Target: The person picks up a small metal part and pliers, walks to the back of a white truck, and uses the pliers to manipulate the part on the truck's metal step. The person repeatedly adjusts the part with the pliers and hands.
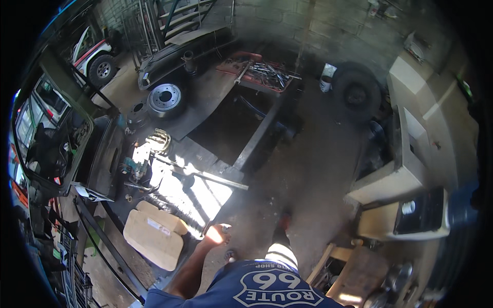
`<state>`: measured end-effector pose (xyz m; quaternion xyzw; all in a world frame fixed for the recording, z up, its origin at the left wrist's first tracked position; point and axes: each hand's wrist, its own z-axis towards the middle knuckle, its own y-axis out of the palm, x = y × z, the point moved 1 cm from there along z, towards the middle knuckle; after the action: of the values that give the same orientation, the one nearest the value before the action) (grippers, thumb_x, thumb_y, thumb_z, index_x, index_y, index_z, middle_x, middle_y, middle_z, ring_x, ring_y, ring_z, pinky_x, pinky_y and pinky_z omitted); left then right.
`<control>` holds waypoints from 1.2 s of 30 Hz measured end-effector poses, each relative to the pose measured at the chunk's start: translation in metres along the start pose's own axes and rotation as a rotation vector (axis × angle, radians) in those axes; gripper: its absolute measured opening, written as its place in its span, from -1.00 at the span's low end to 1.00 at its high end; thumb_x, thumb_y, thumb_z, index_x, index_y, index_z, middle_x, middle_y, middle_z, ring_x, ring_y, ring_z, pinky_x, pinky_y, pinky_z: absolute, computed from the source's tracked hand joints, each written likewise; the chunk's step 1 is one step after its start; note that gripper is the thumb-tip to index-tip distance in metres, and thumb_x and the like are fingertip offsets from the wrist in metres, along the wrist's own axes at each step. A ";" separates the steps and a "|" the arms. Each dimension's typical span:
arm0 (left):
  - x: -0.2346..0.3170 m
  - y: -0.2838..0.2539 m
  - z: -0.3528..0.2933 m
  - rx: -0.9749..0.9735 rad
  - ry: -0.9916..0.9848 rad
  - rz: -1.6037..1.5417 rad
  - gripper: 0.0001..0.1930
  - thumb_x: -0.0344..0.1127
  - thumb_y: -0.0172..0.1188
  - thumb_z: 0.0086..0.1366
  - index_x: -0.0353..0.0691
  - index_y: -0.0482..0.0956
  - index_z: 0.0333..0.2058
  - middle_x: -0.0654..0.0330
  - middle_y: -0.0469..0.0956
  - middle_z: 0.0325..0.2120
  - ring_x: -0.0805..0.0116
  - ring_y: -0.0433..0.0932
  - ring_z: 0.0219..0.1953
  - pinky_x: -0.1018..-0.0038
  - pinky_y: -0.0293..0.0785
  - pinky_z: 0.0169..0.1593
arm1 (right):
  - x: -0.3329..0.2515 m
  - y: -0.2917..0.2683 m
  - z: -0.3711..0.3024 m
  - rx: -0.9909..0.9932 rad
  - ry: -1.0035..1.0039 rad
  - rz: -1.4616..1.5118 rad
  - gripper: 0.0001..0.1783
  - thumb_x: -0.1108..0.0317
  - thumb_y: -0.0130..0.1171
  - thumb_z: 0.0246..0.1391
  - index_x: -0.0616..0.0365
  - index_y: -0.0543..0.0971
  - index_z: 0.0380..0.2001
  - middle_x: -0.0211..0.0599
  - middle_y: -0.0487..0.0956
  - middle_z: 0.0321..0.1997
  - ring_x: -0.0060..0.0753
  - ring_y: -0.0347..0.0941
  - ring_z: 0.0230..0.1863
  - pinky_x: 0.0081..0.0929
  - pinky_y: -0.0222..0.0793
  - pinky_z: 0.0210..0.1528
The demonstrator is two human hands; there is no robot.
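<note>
My left hand (215, 234) hangs low beside the corner of a dark metal bench (218, 167), partly in bright sunlight. Its fingers look loosely apart, and I see nothing between them. A piece of brown cardboard (154, 236) lies to the left of that hand. Across the sunlit near part of the bench lies a long metal bar (205, 174). Behind the bar's left end sits a coiled, pale yellowish part (158, 140), with a teal tool or fitting (129, 165) close by. My right hand is outside the picture.
A red tray (226, 66) with several wrenches rests at the bench's far end. A silver wheel rim (164, 97) lies left of it. A dark tyre (356, 93) leans at the far right wall. An open vehicle door frame (84, 138) stands left; a cream cabinet (380, 179) stands right.
</note>
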<state>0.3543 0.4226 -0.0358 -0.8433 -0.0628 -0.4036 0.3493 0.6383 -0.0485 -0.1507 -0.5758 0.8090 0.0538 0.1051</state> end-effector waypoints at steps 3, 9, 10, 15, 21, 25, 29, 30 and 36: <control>0.034 0.007 0.053 -0.045 0.585 0.828 -0.66 -0.22 0.36 0.14 -0.16 0.73 -0.10 -0.04 0.72 -0.12 0.14 0.71 -0.08 0.34 0.63 -0.02 | -0.070 -0.069 0.023 0.038 -0.003 -0.035 -0.70 0.25 0.30 0.19 0.15 0.55 -0.08 -0.29 0.59 -0.41 -0.37 0.53 -0.47 -0.36 0.48 -0.46; 0.104 0.032 0.093 -0.032 0.000 0.104 -0.52 -0.24 0.23 0.22 -0.37 0.59 0.08 0.02 0.73 -0.33 0.23 0.74 -0.24 0.33 0.65 -0.09 | -0.204 -0.227 0.050 0.169 -0.104 -0.194 -0.69 0.31 0.31 0.18 0.18 0.52 -0.07 -0.28 0.58 -0.45 -0.39 0.49 -0.56 -0.37 0.43 -0.56; 0.110 0.026 0.093 0.014 0.059 0.123 -0.51 -0.26 0.22 0.22 -0.41 0.58 0.09 0.03 0.73 -0.35 0.25 0.74 -0.28 0.35 0.66 -0.13 | -0.238 -0.248 0.050 0.218 -0.150 -0.221 -0.69 0.32 0.31 0.18 0.19 0.52 -0.07 -0.28 0.58 -0.46 -0.39 0.48 -0.58 -0.37 0.42 -0.58; 0.095 -0.047 0.066 0.406 0.206 0.591 -0.73 -0.33 0.26 0.21 -0.30 0.64 -0.13 0.07 0.68 -0.45 0.22 0.69 -0.42 0.35 0.62 -0.30 | -0.435 -0.280 0.035 0.373 -0.485 -0.355 -0.70 0.35 0.26 0.22 0.18 0.43 -0.06 -0.25 0.53 -0.52 -0.36 0.43 -0.68 -0.36 0.34 -0.67; -0.020 -0.224 -0.001 0.969 -0.328 -0.208 -0.82 -0.44 0.25 0.15 -0.34 0.64 -0.26 0.17 0.58 -0.64 0.42 0.58 -0.56 0.38 0.47 -0.44 | -0.527 -0.155 0.023 0.447 -0.550 -0.651 -0.58 0.19 0.17 0.26 0.19 0.46 0.09 0.00 0.64 -0.27 -0.09 0.62 -0.35 -0.12 0.55 -0.27; -0.071 -0.368 -0.053 1.241 -0.480 -0.049 -0.40 -0.28 0.27 0.13 -0.20 0.53 0.21 -0.19 0.68 -0.15 -0.17 0.70 -0.12 0.09 0.60 -0.06 | -0.516 -0.059 0.009 0.482 -0.481 -1.032 -0.32 0.04 0.20 0.21 0.03 0.36 0.34 0.17 0.52 0.25 0.28 0.43 0.29 0.01 0.39 0.29; -0.115 -0.484 -0.080 1.319 -0.694 0.110 -0.34 -0.31 0.20 0.14 -0.15 0.44 0.29 -0.21 0.69 -0.17 -0.19 0.66 -0.05 0.05 0.58 0.06 | -0.502 0.016 -0.008 0.398 -0.291 -1.158 -0.23 0.01 0.25 0.18 0.05 0.30 0.37 0.21 0.51 0.24 0.30 0.42 0.28 0.05 0.38 0.30; -0.128 -0.506 -0.082 1.309 -0.704 0.160 -0.32 -0.33 0.18 0.15 -0.15 0.41 0.31 -0.21 0.66 -0.10 -0.18 0.65 -0.03 0.06 0.58 0.08 | -0.507 0.028 -0.013 0.438 -0.368 -1.186 -0.23 0.01 0.25 0.17 0.06 0.31 0.37 0.21 0.51 0.24 0.30 0.42 0.28 0.05 0.38 0.30; -0.231 -0.575 -0.068 1.222 -0.867 0.265 -0.29 -0.41 0.11 0.22 -0.18 0.26 0.39 -0.08 0.32 0.35 -0.16 0.60 0.09 0.09 0.56 0.15 | -0.528 0.067 -0.025 0.425 -0.385 -1.183 -0.26 0.03 0.28 0.16 0.10 0.34 0.33 0.22 0.53 0.21 0.29 0.45 0.25 0.03 0.40 0.27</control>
<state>-0.0657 0.8498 0.1354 -0.5835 -0.3048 0.1159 0.7437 0.7389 0.4542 -0.0057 -0.8702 0.3158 -0.0721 0.3712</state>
